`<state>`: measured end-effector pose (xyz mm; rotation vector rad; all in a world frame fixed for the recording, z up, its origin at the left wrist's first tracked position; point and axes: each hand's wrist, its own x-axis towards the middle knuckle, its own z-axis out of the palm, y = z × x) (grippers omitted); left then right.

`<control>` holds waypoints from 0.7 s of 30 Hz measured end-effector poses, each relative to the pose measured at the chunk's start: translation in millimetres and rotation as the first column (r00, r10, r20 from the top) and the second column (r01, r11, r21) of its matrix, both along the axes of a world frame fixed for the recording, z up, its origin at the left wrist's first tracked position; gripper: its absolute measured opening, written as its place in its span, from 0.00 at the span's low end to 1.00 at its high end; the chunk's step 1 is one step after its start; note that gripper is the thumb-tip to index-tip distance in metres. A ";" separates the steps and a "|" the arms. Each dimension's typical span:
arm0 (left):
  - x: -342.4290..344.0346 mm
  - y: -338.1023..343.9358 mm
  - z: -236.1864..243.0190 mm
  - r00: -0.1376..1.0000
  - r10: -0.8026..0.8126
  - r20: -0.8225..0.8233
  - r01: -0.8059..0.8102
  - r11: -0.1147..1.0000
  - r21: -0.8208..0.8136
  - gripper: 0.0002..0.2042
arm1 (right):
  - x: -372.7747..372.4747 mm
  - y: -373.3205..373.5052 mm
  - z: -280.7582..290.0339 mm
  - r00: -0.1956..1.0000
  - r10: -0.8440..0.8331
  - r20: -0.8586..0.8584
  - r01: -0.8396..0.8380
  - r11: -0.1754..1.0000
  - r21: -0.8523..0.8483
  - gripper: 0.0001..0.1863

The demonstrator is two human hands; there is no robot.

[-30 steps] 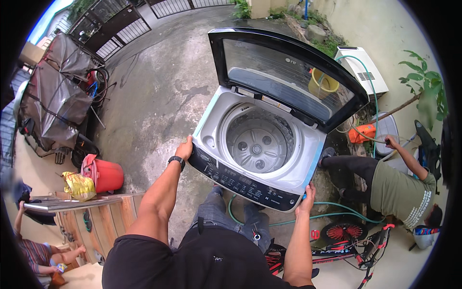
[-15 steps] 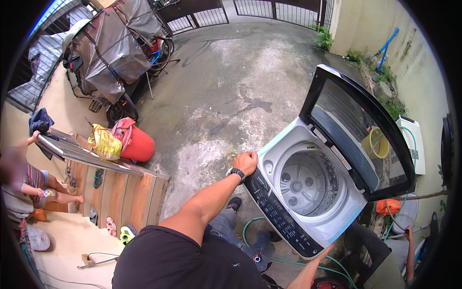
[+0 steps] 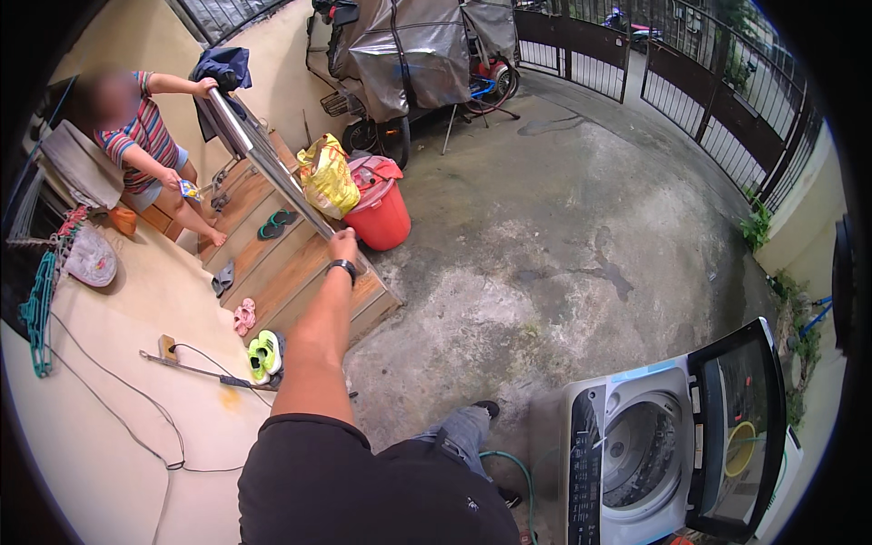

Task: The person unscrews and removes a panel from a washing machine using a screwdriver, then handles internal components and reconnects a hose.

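My left arm reaches forward over the steps. My left hand [image 3: 342, 245], below a dark wristband [image 3: 342, 267], looks curled closed with nothing seen in it. It overlaps the lower end of the stair railing [image 3: 272, 177]; whether it touches the rail I cannot tell. On my right stands a top-loading washing machine [image 3: 581, 463] with a dark control panel. Its see-through lid [image 3: 740, 427] is raised, and the metal drum [image 3: 636, 454] shows inside. My right hand is out of the picture.
A person [image 3: 145, 136] sits on the wooden steps [image 3: 300, 259], holding a small packet. Slippers [image 3: 277, 224] and green shoes [image 3: 265, 356] lie nearby. Beyond the railing are a red bin [image 3: 380, 216], a yellow sack [image 3: 327, 177] and a covered vehicle [image 3: 391, 59]. A green hose [image 3: 518, 463] curves beside my feet.
My left hand has left the washing machine's corner and swung left toward the railing. My right hand has dropped out of view. The view has turned left, putting the machine at lower right.
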<state>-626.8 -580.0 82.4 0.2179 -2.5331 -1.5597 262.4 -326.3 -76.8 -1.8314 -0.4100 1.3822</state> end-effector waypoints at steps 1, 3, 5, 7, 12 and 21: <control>-30.3 -47.7 26.2 0.951 0.213 -0.223 -0.242 0.963 -0.114 0.18 | 0.3 6.7 4.2 0.998 -0.012 0.060 0.011 1.000 0.003 0.24; -90.9 -171.2 109.0 0.872 0.349 -0.344 -0.390 0.919 -0.057 0.23 | -9.7 12.5 8.9 0.993 0.005 0.115 -0.001 0.999 -0.034 0.24; -140.6 -237.3 151.0 0.819 0.414 -0.398 -0.479 0.874 -0.077 0.28 | -19.8 14.1 7.0 0.985 -0.014 0.170 0.026 0.997 -0.071 0.23; -175.6 -290.7 174.6 0.785 0.465 -0.409 -0.536 0.841 -0.073 0.32 | -28.1 11.4 8.0 0.969 -0.031 0.245 0.062 0.991 -0.122 0.23; -255.4 -325.1 211.2 0.699 0.658 -0.279 -0.693 0.720 -0.039 0.46 | -28.9 -7.9 38.9 0.879 -0.164 0.448 0.269 0.946 -0.182 0.22; -340.5 -312.0 249.4 0.857 0.467 -0.219 -0.451 0.884 0.121 0.43 | 58.9 -91.4 83.2 0.838 -0.281 0.468 0.369 0.923 -0.107 0.16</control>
